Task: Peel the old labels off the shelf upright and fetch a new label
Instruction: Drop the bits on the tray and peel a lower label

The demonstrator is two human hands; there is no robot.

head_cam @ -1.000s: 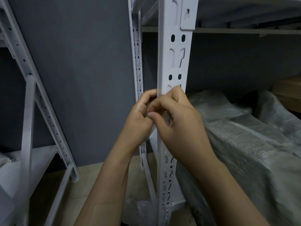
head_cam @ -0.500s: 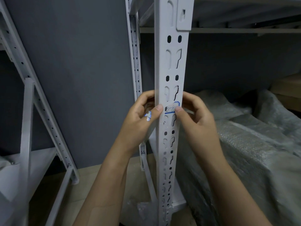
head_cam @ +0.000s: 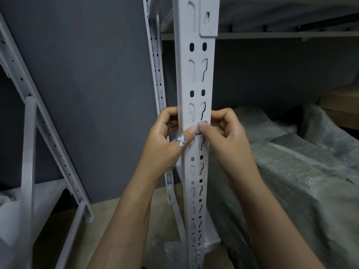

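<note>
A white slotted shelf upright [head_cam: 196, 74] stands straight ahead. A small white label with a blue border [head_cam: 203, 131] is stuck on its front face at hand height, mostly hidden by my thumbs. My left hand [head_cam: 167, 140] wraps round the upright's left edge, thumb pressed on the face beside the label. A crumpled blue-and-white label scrap [head_cam: 181, 139] clings to my left thumb. My right hand [head_cam: 225, 136] curls at the right edge, its thumb on the label.
A bulky load wrapped in grey bubble film [head_cam: 287, 171] fills the shelf bay to the right, with a cardboard box [head_cam: 342, 107] behind it. A second white rack [head_cam: 29, 133] stands at left. Behind is a dark grey wall [head_cam: 87, 84], below it a tan floor.
One second ago both hands were bunched together in front of the upright. They have since parted to either edge, exposing the blue-bordered label, and the right thumb has slid onto it.
</note>
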